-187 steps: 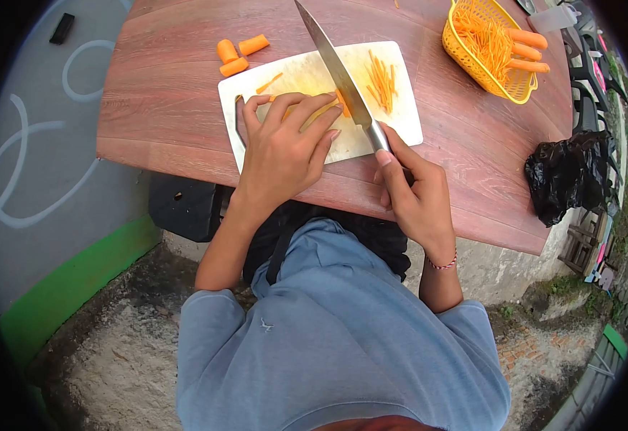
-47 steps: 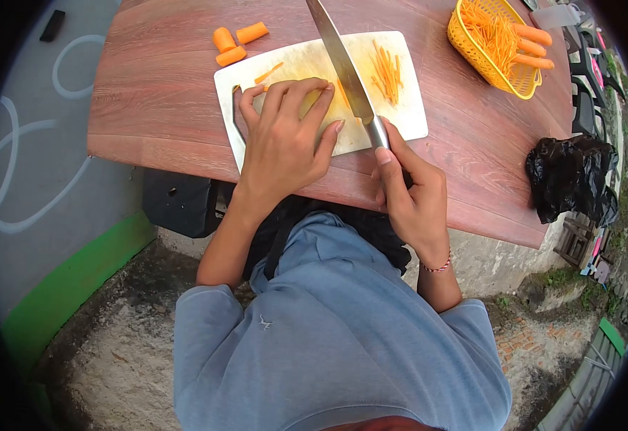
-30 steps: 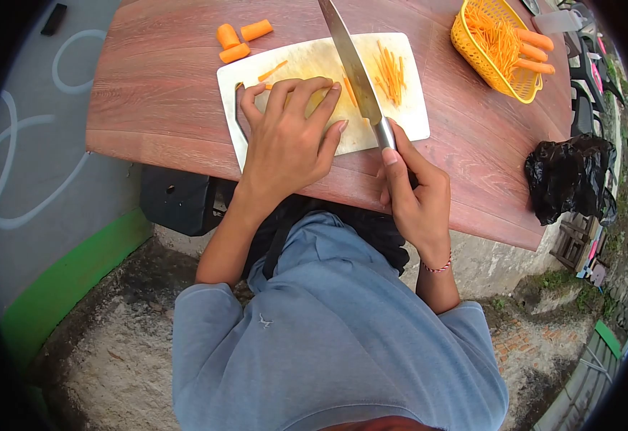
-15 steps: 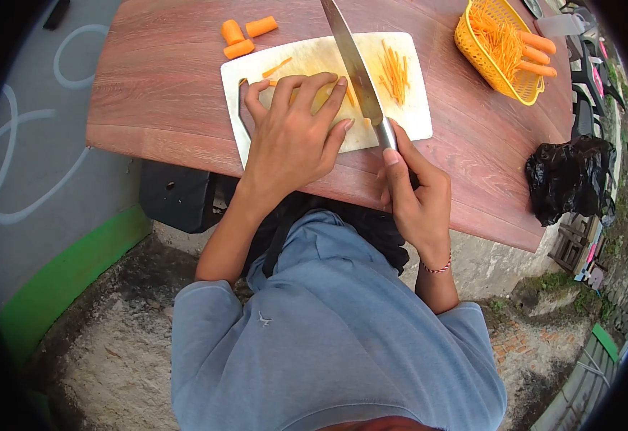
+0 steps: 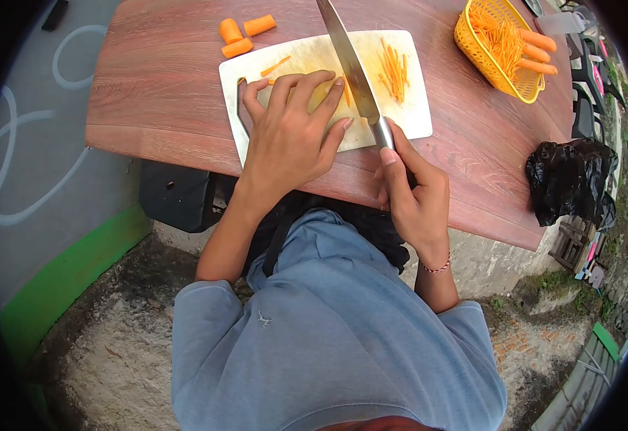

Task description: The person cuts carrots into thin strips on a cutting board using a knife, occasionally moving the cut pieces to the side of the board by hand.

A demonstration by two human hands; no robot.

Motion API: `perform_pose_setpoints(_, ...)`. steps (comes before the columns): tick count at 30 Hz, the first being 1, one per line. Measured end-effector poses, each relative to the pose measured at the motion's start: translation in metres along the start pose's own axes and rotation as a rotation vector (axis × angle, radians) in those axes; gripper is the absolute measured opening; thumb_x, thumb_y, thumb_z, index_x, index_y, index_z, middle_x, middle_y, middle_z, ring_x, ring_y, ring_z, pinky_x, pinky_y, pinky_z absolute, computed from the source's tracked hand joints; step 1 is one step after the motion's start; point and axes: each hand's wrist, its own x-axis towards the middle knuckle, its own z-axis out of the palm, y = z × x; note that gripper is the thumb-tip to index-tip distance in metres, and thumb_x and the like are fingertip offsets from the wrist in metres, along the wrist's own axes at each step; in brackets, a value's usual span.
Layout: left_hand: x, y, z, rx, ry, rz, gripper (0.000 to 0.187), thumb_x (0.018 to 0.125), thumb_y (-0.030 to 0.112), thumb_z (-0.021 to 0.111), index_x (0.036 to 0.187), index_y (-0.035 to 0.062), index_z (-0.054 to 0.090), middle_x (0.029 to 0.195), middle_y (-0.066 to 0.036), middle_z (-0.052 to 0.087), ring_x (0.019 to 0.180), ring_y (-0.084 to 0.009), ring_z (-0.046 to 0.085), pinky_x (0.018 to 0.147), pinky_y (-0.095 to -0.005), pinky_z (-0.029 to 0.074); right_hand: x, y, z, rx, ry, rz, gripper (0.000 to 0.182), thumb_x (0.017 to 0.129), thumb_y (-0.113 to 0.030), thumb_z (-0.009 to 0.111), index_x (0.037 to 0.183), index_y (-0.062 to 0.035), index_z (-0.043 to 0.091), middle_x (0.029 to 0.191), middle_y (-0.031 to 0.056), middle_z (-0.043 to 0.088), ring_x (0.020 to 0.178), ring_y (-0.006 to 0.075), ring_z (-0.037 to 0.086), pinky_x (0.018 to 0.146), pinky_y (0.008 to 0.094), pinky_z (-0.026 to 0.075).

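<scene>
My right hand (image 5: 416, 188) grips a large kitchen knife (image 5: 351, 66) by its handle, the blade reaching away across a white cutting board (image 5: 407, 43). My left hand (image 5: 292, 129) lies over the board just left of the blade, fingers bent and fingertips pressing down on carrot (image 5: 347, 92) that is mostly hidden beneath them. To the right of the knife is a small pile of carrot strips (image 5: 394, 74). A single carrot strip (image 5: 276, 66) rests on the board beyond my left hand.
Short carrot chunks (image 5: 237, 48) lie past the board's far left corner on the wooden table (image 5: 163, 93). At the far right stands a yellow basket (image 5: 481, 57) with shredded carrot and whole carrots. A black plastic bag (image 5: 571, 179) hangs by the right edge.
The knife and my right hand have shifted slightly left, bringing the blade closer to my left fingertips. My left hand stays almost in place.
</scene>
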Motion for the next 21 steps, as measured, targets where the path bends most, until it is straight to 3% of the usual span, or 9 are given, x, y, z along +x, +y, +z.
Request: perform_pose_setpoints(21,0.0005,0.0038,-0.0028,0.048,-0.032,-0.008,0.046,0.095,0.03,0.075,0.136,0.0078,0.074,0.138,-0.005,0.066,0.125,-0.0267,0.057,0.112,-0.0552,0.028,-0.0061,-0.002,0.0083,0.117,0.009,0.054,0.042,0.111,-0.013,0.063,0.15,0.0009,0.062,0.074,0.0047,0.064,0.062,0.0077,0.058,0.06,0.0284,0.05)
